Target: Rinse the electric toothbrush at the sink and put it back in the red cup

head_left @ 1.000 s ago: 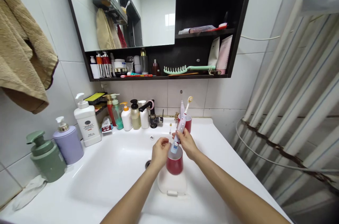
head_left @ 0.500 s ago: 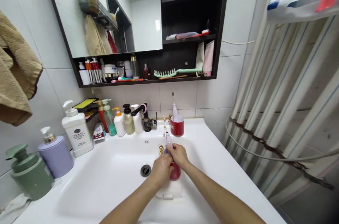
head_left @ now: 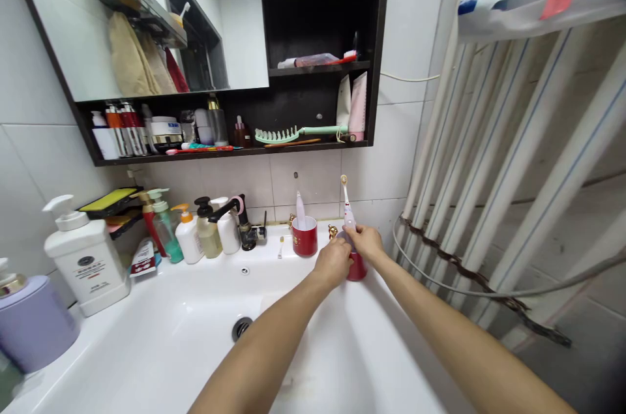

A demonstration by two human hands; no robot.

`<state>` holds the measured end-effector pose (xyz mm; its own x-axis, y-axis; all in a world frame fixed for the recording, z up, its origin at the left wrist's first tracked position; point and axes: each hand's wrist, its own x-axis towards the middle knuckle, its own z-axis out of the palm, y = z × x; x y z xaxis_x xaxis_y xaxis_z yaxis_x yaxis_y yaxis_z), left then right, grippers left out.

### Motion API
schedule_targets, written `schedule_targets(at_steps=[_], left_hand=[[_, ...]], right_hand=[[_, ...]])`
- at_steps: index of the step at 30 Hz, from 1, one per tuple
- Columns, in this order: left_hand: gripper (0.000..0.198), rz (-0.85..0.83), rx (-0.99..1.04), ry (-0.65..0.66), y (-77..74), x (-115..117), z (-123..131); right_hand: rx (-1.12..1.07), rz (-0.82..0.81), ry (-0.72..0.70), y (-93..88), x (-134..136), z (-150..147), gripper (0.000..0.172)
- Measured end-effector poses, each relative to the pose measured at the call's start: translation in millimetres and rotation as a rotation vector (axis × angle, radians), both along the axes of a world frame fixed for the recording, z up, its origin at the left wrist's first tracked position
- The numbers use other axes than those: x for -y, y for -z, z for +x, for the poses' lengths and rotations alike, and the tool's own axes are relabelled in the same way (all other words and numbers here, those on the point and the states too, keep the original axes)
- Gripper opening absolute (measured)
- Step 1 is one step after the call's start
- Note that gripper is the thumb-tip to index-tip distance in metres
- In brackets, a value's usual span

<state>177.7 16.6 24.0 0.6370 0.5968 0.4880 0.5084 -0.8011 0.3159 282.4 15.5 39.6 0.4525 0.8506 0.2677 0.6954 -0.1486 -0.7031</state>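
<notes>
At the right back of the sink, my left hand is closed around a red cup with a gold ornamental handle. My right hand grips an electric toothbrush just above the cup, its brush head pointing up. The toothbrush's lower end is hidden by my fingers and the cup. To the left, a second red cup stands on the ledge and holds a pale pink tapered handle. A small loose brush head lies beside that cup.
The white sink has its drain left of my forearm. A black faucet and several pump bottles line the back ledge. Above hangs a dark cabinet with a green hairbrush. White pipes run along the right.
Both hands have moved from over the basin to the right back ledge, carrying the red cup and toothbrush. The view has shifted right.
</notes>
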Motion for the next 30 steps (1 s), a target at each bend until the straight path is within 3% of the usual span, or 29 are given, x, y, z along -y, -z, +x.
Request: schedule_targets(at_steps=[8, 11, 13, 15, 18, 23, 30], left_hand=[[0.012, -0.006, 0.075, -0.042, 3.5, -39, 20], [0.018, 0.069, 0.090, -0.128, 2.6, -47, 3], [0.025, 0.092, 0.125, -0.285, 1.5, -54, -15], [0.026, 0.038, 0.136, -0.436, 1.1, -60, -33], [0.015, -0.116, 0.147, -0.466, 2.7, -63, -53], [0.011, -0.121, 0.256, -0.397, 12.7, -39, -72], [0.011, -0.103, 0.238, -0.322, 53.9, 26, -112]], right_hand=[[-0.007, -0.058, -0.034, 5.8, -50, 15, 0.025], [-0.026, -0.041, -0.042, 8.0, -56, 17, 0.025], [-0.037, -0.011, -0.041, 7.2, -55, 17, 0.024], [-0.041, 0.048, -0.021, 3.0, -49, 17, 0.026], [-0.030, 0.194, 0.025, -7.0, -35, 6, 0.032], [-0.017, 0.329, -0.108, -3.2, -11, -39, 0.034], [-0.090, 0.131, -0.332, 46.7, 5, -100, 0.037]])
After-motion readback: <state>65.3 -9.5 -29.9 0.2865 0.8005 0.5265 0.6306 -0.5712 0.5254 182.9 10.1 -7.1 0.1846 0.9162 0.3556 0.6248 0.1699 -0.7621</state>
